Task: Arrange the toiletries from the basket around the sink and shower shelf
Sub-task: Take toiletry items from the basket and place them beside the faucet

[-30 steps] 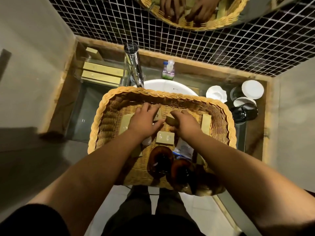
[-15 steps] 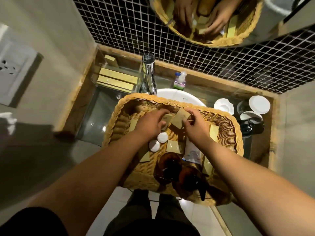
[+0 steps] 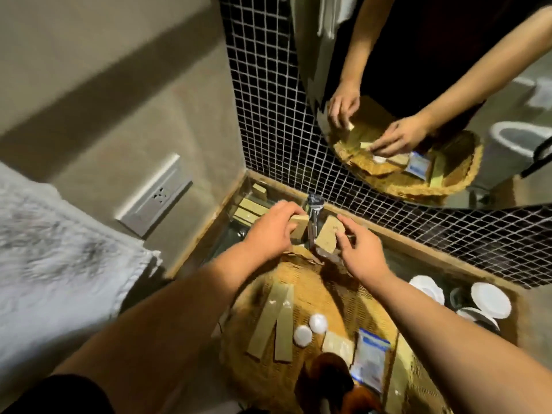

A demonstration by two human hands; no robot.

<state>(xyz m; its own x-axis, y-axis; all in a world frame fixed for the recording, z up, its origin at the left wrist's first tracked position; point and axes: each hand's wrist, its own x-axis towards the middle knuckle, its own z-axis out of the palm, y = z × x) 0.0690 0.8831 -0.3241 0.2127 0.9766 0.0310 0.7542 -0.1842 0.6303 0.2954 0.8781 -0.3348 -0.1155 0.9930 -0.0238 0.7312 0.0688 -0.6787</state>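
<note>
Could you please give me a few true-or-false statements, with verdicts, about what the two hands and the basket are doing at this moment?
1. The left hand grips a small tan box. True.
2. The right hand is empty. False: it holds a second tan box.
3. The faucet stands between the two held boxes. True.
4. The basket holds nothing. False: two white caps, long tan boxes and a blue sachet lie in it.
5. A wall socket sits on the wall to the left. True.
</note>
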